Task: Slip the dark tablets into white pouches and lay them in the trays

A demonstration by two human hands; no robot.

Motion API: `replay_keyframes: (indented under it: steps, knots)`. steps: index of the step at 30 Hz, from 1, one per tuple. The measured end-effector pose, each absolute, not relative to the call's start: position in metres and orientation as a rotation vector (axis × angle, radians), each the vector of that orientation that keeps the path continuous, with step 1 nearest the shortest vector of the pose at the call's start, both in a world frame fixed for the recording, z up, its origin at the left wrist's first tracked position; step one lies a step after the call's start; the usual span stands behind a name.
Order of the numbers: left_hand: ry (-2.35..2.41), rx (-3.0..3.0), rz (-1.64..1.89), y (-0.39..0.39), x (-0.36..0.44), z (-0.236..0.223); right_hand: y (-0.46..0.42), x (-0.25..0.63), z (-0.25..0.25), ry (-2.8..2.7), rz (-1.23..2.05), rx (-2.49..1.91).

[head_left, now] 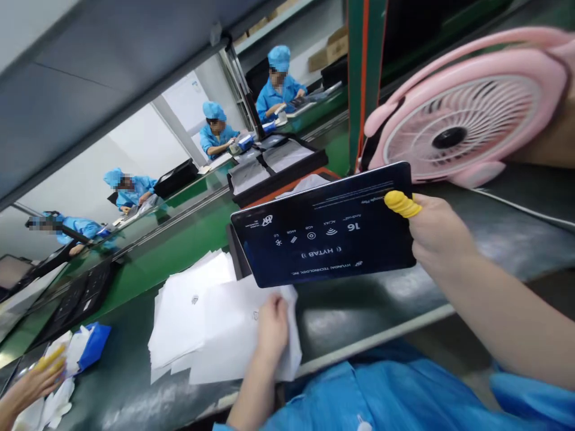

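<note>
My right hand [431, 230] grips the right edge of a dark tablet [326, 227] with white print on its screen film, holding it tilted above the workbench; a yellow finger cot covers one finger. My left hand [271, 326] rests on a stack of white paper sheets [202, 320] lying on the dark bench surface, fingers curled on the top sheet near the tablet's lower edge.
A pink desk fan [462, 114] stands at the right. Black trays [278, 164] sit on the green conveyor [179, 239]. Several people in blue gowns work along the line. Another person's hand with yellow finger cots [36, 377] is at the lower left beside a blue cloth [92, 344].
</note>
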State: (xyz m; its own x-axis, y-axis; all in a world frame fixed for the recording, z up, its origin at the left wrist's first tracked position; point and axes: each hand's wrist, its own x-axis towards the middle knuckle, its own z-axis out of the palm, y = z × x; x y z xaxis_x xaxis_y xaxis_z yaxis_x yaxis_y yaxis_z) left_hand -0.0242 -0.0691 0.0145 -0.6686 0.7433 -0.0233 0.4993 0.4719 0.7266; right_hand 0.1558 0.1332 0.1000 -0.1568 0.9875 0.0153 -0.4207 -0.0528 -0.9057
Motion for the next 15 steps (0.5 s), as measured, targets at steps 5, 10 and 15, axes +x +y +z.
replay_keyframes:
  steps: [5, 10, 15]
  knots:
    - [2.428, 1.333, 0.61, -0.048, 0.011, -0.022, 0.116, 0.176, 0.091, -0.961, 1.433, -0.934]
    - [2.552, 1.332, 0.479, -0.043, 0.004, -0.017, 0.109, 0.185, 0.077, -0.902, 1.437, -0.996]
    - [2.584, 1.173, 0.696, -0.047, -0.009, -0.015, 0.104, 0.197, 0.06, -1.004, 1.43, -0.998]
